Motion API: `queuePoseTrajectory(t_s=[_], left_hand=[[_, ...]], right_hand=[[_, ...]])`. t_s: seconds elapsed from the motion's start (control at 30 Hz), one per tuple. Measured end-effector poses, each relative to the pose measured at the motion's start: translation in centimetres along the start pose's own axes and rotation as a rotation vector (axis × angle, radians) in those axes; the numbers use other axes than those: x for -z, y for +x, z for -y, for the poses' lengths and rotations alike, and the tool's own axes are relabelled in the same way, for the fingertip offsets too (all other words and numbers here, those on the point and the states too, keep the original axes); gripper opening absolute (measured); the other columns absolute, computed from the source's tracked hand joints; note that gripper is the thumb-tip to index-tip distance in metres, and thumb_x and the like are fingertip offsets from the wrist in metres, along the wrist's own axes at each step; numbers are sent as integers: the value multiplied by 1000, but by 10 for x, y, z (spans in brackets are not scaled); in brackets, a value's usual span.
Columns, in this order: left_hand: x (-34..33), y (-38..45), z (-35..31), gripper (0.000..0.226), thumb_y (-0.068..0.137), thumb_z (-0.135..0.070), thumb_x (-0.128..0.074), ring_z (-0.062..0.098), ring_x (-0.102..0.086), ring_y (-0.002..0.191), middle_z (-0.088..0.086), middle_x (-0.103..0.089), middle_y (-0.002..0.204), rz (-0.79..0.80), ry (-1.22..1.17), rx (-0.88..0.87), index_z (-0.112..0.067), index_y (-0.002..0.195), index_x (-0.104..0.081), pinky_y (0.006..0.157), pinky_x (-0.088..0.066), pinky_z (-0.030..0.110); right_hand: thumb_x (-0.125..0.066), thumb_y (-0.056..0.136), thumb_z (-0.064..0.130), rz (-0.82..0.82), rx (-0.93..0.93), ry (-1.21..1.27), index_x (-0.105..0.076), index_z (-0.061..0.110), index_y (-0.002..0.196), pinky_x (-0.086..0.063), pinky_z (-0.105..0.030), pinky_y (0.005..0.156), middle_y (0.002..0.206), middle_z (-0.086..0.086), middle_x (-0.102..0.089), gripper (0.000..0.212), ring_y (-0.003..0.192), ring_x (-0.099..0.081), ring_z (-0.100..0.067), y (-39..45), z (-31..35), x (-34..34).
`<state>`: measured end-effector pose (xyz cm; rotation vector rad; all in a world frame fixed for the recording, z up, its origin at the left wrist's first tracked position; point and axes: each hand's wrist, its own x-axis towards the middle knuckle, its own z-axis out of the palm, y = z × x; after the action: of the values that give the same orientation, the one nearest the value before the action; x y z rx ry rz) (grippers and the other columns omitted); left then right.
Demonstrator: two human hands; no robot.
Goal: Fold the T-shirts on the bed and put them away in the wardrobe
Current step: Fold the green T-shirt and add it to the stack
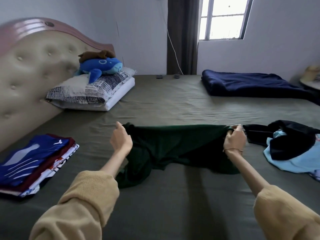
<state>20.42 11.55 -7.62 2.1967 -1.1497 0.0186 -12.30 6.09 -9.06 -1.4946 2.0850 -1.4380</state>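
Left hand: fingers curled, pinching the left end of the upper edge of the dark green T-shirt; right hand: fingers curled round the right end of the same edge, thin bracelet at the wrist; edge stretched taut between the two hands and lifted off the sheet; rest of the garment hangs down and bunches on the bed, its lower part lying crumpled between the forearms; both arms extended, mustard-yellow sleeves pushed up toward the elbows. Near left edge of bed: stack of folded T-shirts, blue one on top, maroon and white ones beneath. Right of the right hand: unfolded pile, black garment over a light blue one, just beside the green shirt's held corner. Far left: stacked pillows against the padded headboard, blue plush toy on top. Far right: folded navy blanket; window behind.
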Motion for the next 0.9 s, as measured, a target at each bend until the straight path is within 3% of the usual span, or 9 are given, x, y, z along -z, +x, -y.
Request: queuePoseTrajectory(t_s=[0.17, 0.27, 0.33, 0.4, 0.5, 0.57, 0.63, 0.7, 0.9], left_hand=[[-23, -17, 8, 36, 84, -1, -53, 32, -45, 118, 15, -49, 124, 47, 75, -82, -7, 118, -46, 95, -39, 41], [-43, -45, 4, 25, 86, -14, -52, 26, -45, 118, 8, -52, 119, 283, 121, -272, -17, 110, -55, 96, -38, 38], [-55, -64, -1, 32, 84, -33, -59, 23, -48, 119, 4, -55, 120, 527, 148, -387, -20, 114, -56, 97, -38, 37], [-70, -82, -2, 65, 82, -41, -63, 24, -37, 130, 6, -40, 138, 693, 286, -475, -18, 137, -38, 104, -34, 42], [-83, -91, -1, 87, 89, -26, -59, 30, -27, 136, 11, -10, 155, 620, 418, -513, -19, 152, 1, 104, -36, 41], [-84, -86, 0, 83, 90, -23, -58, 27, -36, 131, 9, -27, 149, 541, 488, -553, -17, 152, -3, 100, -39, 38], [-81, -77, 1, 61, 90, -23, -58, 24, -43, 126, 6, -44, 137, 451, 545, -600, -14, 143, -29, 101, -35, 37], [-74, -69, 0, 41, 91, -26, -57, 23, -45, 123, 5, -51, 128, 399, 562, -601, -15, 129, -47, 102, -33, 36], [-44, -46, -14, 26, 93, -24, -55, 25, -48, 117, 7, -50, 121, 240, 373, -449, -10, 115, -53, 88, -44, 37]], right_hand=[[-59, 81, 2, 382, -22, -234, -55, 3, 108, -41, -32, 84, 117, -21, -52, 27, 108, -53, -34, -15, -13, -13], [-62, 80, 6, 559, 3, -352, -65, 12, 103, -44, -29, 86, 116, -13, -59, 24, 110, -56, -29, -31, -27, -25], [-64, 81, 9, 565, 20, -331, -68, 15, 98, -45, -28, 84, 110, -10, -65, 19, 107, -59, -27, -39, -30, -29], [-61, 81, 9, 575, 94, -388, -67, 18, 101, -45, -30, 85, 113, -8, -62, 23, 108, -58, -27, -42, -32, -30], [-65, 78, 11, 696, 165, -514, -48, 18, 126, -44, -31, 92, 127, -7, -48, 51, 117, -52, -28, -42, -38, -30], [-70, 77, 16, 778, 144, -612, -39, 15, 131, -43, -32, 93, 130, -9, -47, 62, 120, -50, -27, -42, -46, -28], [-69, 80, 19, 755, 126, -662, -44, 14, 126, -44, -31, 88, 127, -10, -53, 53, 117, -53, -27, -44, -55, -27], [-65, 84, 22, 599, 109, -573, -54, 10, 114, -45, -32, 83, 121, -13, -58, 34, 112, -56, -29, -44, -58, -26], [-52, 94, 11, 247, 146, -80, -55, -5, 108, -38, -37, 81, 108, -27, -59, 22, 102, -55, -39, -33, -26, -21]])
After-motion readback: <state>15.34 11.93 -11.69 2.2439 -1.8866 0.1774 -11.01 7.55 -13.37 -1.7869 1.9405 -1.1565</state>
